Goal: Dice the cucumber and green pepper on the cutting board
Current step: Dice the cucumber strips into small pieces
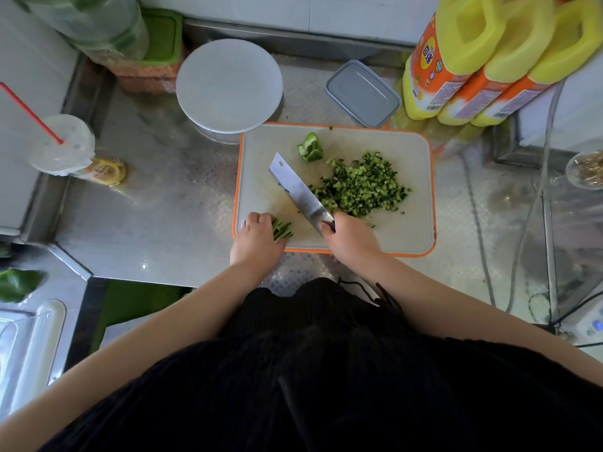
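Nearest the person, at the cutting board's [414, 223] near-left corner, the left hand [257, 236] bunches green pepper strips [282, 230], fingers curled over them. The right hand [350, 238] has a closed grip round the cleaver [298, 190] handle, blade angled away towards the board's left-centre, w/ a clear gap to the strips.

Judgement: step in hand is crosscutting the strips. Best keep fingertips tucked, knuckles guiding the blade, strip ends squared, small even steps so dice match the cucumber.

Mid-board, right of centre, sits the diced cucumber pile [359, 187]. Near the far edge, an uncut pepper piece [310, 148] waits.

Beyond the board on the steel desk [169, 203]: a round white-lidded tub [229, 86] and a grey lidded box [363, 93], contents hidden. Desk's left edge: a sealed cup w/ a red straw [62, 143], contents unclear. Far-right corner: three yellow jugs [489, 60].
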A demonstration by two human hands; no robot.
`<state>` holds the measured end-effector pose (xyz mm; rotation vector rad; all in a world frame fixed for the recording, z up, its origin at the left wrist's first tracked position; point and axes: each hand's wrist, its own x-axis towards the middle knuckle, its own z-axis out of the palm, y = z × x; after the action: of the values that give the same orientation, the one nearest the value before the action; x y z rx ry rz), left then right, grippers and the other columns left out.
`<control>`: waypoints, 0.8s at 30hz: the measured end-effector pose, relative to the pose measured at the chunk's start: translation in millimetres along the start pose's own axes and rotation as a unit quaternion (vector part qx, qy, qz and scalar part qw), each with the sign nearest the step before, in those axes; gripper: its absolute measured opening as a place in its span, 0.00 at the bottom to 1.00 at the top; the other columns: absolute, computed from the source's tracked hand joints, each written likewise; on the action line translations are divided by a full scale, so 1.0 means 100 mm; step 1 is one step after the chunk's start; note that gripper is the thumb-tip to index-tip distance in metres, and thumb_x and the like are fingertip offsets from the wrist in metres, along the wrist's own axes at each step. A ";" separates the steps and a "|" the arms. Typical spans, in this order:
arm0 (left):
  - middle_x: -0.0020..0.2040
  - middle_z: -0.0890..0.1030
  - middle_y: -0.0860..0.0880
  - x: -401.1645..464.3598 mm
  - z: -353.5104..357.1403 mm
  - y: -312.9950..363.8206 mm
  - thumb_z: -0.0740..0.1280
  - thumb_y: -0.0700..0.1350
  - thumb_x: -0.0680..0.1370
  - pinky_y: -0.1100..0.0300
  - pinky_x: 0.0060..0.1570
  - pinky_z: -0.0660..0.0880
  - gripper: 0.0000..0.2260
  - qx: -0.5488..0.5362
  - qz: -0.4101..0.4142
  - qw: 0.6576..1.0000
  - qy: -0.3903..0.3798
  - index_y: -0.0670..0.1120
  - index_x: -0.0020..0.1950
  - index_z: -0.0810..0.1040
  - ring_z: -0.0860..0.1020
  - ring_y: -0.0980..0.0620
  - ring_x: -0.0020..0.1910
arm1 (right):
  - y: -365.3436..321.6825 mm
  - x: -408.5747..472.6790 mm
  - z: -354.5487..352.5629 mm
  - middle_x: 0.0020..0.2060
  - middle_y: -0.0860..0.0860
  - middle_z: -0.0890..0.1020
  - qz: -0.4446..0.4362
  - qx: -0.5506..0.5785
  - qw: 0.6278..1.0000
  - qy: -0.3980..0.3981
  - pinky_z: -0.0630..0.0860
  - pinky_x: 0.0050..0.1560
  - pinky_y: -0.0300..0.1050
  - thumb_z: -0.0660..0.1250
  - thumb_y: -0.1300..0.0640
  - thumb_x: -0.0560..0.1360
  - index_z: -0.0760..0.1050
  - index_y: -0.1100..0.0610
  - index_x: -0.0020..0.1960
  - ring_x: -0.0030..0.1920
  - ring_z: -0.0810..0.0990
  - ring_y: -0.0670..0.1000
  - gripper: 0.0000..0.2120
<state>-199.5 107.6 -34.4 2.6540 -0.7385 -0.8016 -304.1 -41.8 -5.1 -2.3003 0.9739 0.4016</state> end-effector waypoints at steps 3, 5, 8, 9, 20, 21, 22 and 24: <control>0.64 0.70 0.43 -0.01 0.01 0.05 0.65 0.50 0.78 0.53 0.48 0.71 0.20 0.001 -0.005 1.000 0.003 0.44 0.67 0.69 0.72 0.43 0.60 | 0.01 0.00 -0.01 0.33 0.51 0.71 0.002 0.005 1.000 0.002 0.64 0.35 0.46 0.57 0.50 0.80 0.66 0.59 0.43 0.37 0.72 0.57 0.13; 0.63 0.70 0.43 0.00 0.02 0.09 0.65 0.49 0.78 0.52 0.47 0.72 0.18 -0.010 -0.014 1.000 0.006 0.43 0.66 0.70 0.71 0.43 0.60 | 0.02 0.00 -0.02 0.31 0.50 0.70 0.002 0.005 1.000 0.001 0.64 0.35 0.46 0.57 0.50 0.80 0.66 0.58 0.42 0.37 0.71 0.56 0.13; 0.62 0.72 0.44 0.02 0.03 0.13 0.65 0.48 0.78 0.49 0.52 0.74 0.17 -0.031 -0.022 0.999 0.012 0.44 0.65 0.71 0.70 0.44 0.61 | 0.02 0.01 -0.02 0.31 0.49 0.69 -0.007 -0.013 1.000 -0.002 0.64 0.35 0.46 0.57 0.50 0.80 0.66 0.58 0.43 0.38 0.72 0.57 0.13; 0.61 0.72 0.44 0.04 0.03 0.13 0.66 0.48 0.78 0.49 0.53 0.74 0.17 -0.038 -0.025 0.999 0.014 0.44 0.65 0.72 0.70 0.44 0.61 | 0.01 0.00 -0.02 0.32 0.50 0.71 -0.016 -0.024 1.000 -0.004 0.65 0.36 0.46 0.57 0.49 0.81 0.66 0.59 0.44 0.39 0.73 0.57 0.13; 0.60 0.73 0.44 0.13 0.03 0.28 0.65 0.50 0.79 0.56 0.46 0.64 0.16 -0.006 0.012 1.000 0.021 0.45 0.63 0.72 0.74 0.42 0.54 | -0.05 0.01 -0.05 0.37 0.52 0.73 -0.018 -0.076 0.997 -0.020 0.66 0.37 0.46 0.55 0.50 0.81 0.67 0.57 0.47 0.38 0.72 0.56 0.11; 0.61 0.73 0.44 0.12 0.03 0.26 0.66 0.51 0.79 0.55 0.47 0.66 0.17 -0.007 0.018 1.000 0.019 0.46 0.65 0.72 0.73 0.41 0.55 | -0.06 0.01 -0.05 0.37 0.51 0.73 -0.022 -0.079 0.996 -0.022 0.66 0.36 0.46 0.56 0.50 0.81 0.67 0.57 0.47 0.38 0.72 0.56 0.11; 0.62 0.72 0.45 0.09 0.04 0.22 0.67 0.52 0.78 0.53 0.48 0.69 0.18 -0.005 0.027 0.999 0.019 0.46 0.66 0.71 0.72 0.41 0.57 | -0.06 0.00 -0.05 0.36 0.51 0.72 -0.027 -0.084 0.996 -0.024 0.65 0.36 0.46 0.56 0.51 0.81 0.66 0.56 0.46 0.37 0.73 0.56 0.10; 0.63 0.71 0.46 0.06 0.07 0.13 0.69 0.52 0.77 0.51 0.55 0.71 0.22 0.010 0.059 0.998 0.029 0.46 0.67 0.69 0.70 0.42 0.61 | -0.08 0.00 -0.04 0.34 0.50 0.72 -0.036 -0.102 0.994 -0.027 0.65 0.34 0.45 0.56 0.52 0.81 0.64 0.56 0.45 0.37 0.74 0.56 0.10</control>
<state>-204.3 92.8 -37.4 2.6117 -0.8824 -0.6860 -298.6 -40.1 1.5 -2.4850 0.8548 0.5514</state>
